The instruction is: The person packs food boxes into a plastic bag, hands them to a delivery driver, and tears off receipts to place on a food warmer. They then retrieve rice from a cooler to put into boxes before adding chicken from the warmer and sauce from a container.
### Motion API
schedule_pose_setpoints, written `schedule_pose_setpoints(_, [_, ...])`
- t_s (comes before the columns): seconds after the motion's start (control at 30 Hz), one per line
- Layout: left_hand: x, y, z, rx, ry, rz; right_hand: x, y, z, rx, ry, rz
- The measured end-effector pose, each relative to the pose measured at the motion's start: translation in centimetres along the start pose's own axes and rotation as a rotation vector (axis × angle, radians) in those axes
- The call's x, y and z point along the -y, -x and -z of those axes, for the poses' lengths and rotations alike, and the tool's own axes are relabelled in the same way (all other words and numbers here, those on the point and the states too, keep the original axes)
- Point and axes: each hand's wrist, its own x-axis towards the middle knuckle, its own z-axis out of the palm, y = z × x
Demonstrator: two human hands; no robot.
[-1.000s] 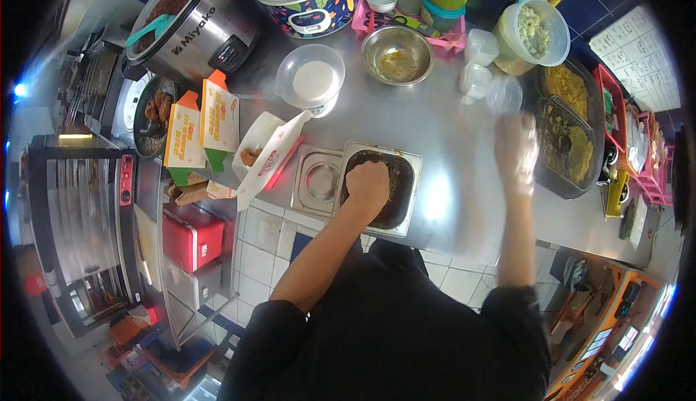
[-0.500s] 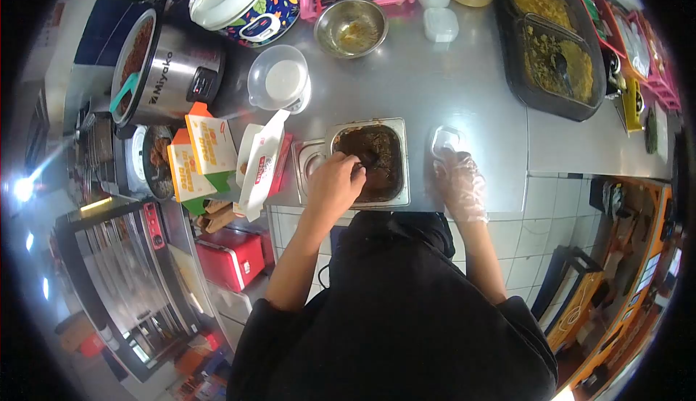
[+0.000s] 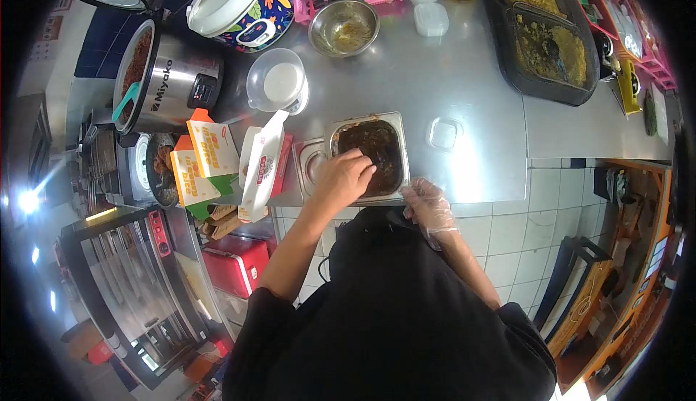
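Observation:
A rectangular steel pan (image 3: 397, 129) of dark brown sauce stands at the counter's front edge. My bare left hand (image 3: 346, 178) is closed over its left side, fingers curled round what looks like a dark spoon, mostly hidden by the hand and sauce. At the pan's front right corner, my right hand (image 3: 428, 204), in a clear plastic glove, has its fingers pinched on the rim. A small clear plastic tub (image 3: 444, 134) sits on the counter right of the pan, apart from both hands. The pan's steel lid (image 3: 312, 160) lies at its left.
Left of the pan stand printed food boxes (image 3: 262, 165), a measuring jug (image 3: 275, 82) and a Miyako cooker (image 3: 174, 82). Behind are a steel bowl (image 3: 344, 30) and lidded tubs (image 3: 431, 19). A black tray (image 3: 507, 60) of yellow food is at the far right.
My right hand has left the clear tub and moved left to the pan's front right corner. My left hand has shifted slightly right over the pan.

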Motion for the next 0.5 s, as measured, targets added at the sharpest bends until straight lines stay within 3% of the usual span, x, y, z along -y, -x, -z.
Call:
schedule_pose_setpoints(0.17, [1.0, -0.3, -0.6, 0.072, -0.145, -0.17, -0.8, -0.7, 0.3, 0.009, 0.05, -0.041])
schedule_pose_setpoints(0.37, [1.5, 0.1, 0.7, 0.365, -0.108, -0.13, -0.9, -0.9, -0.1, -0.043, 0.01, -0.077])
schedule_pose_setpoints(0.5, [2.1, 0.4, 0.1, 0.4, 0.044, -0.12, -0.7, -0.7, -0.4, -0.073, -0.006, -0.077])
